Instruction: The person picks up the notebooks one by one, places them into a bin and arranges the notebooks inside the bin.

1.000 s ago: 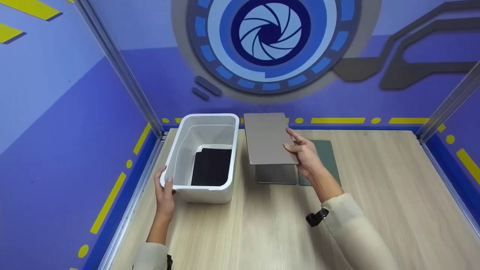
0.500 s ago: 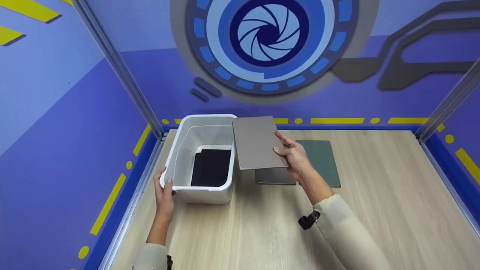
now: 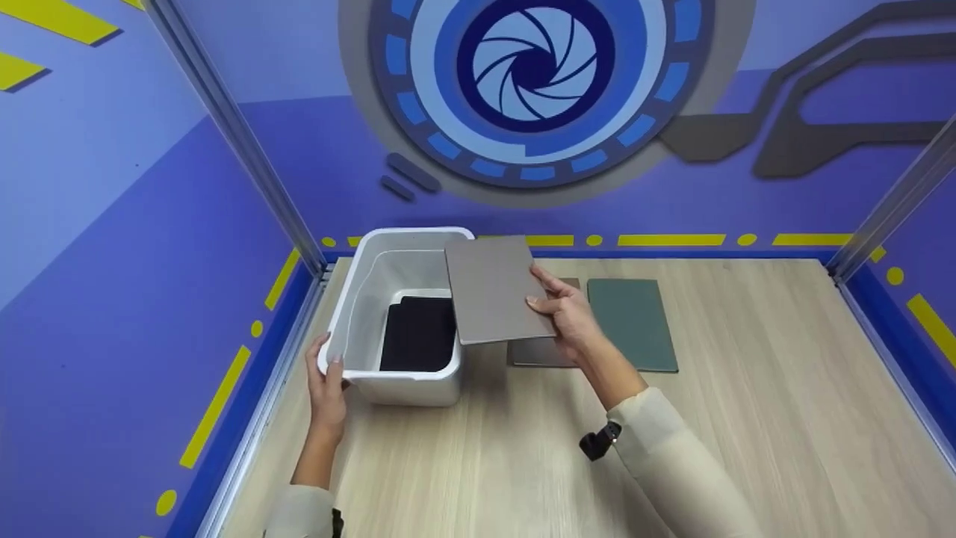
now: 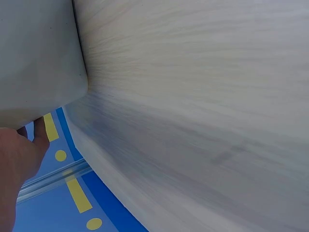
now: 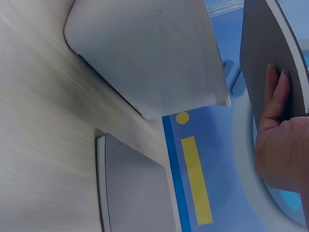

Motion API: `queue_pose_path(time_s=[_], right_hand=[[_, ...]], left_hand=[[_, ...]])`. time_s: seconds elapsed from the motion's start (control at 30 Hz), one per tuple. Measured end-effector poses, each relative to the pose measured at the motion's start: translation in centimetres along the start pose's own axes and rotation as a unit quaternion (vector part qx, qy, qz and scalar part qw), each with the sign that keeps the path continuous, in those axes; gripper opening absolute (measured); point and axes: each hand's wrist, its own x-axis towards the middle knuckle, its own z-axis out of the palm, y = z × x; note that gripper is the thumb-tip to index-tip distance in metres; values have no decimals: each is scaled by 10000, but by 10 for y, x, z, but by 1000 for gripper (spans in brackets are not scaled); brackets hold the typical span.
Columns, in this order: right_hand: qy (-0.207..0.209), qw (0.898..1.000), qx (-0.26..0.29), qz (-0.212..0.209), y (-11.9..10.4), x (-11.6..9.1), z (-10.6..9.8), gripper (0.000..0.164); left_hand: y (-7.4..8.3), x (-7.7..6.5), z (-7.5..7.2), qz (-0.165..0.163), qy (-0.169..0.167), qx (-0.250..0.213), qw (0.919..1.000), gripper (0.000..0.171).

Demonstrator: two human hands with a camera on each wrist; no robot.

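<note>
My right hand (image 3: 569,315) grips a grey-brown notebook (image 3: 497,291) by its right edge, thumb on top and fingers underneath. The notebook is raised above the table and overlaps the right rim of a white plastic bin (image 3: 407,388) in the head view. In the right wrist view the notebook (image 5: 270,53) stands clear of the bin wall (image 5: 145,53). My left hand (image 3: 326,392) holds the bin's front left corner, thumb over the rim. Inside the bin lie black notebooks (image 3: 418,334). Under the held notebook, partly hidden, another grey-brown notebook (image 3: 539,353) lies on the table.
A dark green notebook (image 3: 632,325) lies on the wooden table (image 3: 762,418) to the right of the grey-brown one. Blue printed walls (image 3: 792,209) rise at the back and sides, with a metal post (image 3: 246,142) at the left corner.
My right hand has carried the grey-brown notebook left and slightly nearer, from over the table to the bin's right rim. The left hand and the bin have stayed in place.
</note>
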Motion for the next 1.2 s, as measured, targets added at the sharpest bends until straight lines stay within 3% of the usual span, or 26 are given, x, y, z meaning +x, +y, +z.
queue_pose_path(time_s=[0.33, 0.9, 1.2], right_hand=[[36, 9998, -63, 171, 4, 3, 17, 68], [-95, 9999, -49, 98, 9, 9, 45, 68], [248, 9993, 71, 277, 10, 14, 60, 66]], left_hand=[[1, -4, -3, -61, -11, 8, 10000, 50], [3, -5, -3, -209, 52, 116, 9997, 50], [5, -4, 0, -383, 25, 163, 9991, 49]])
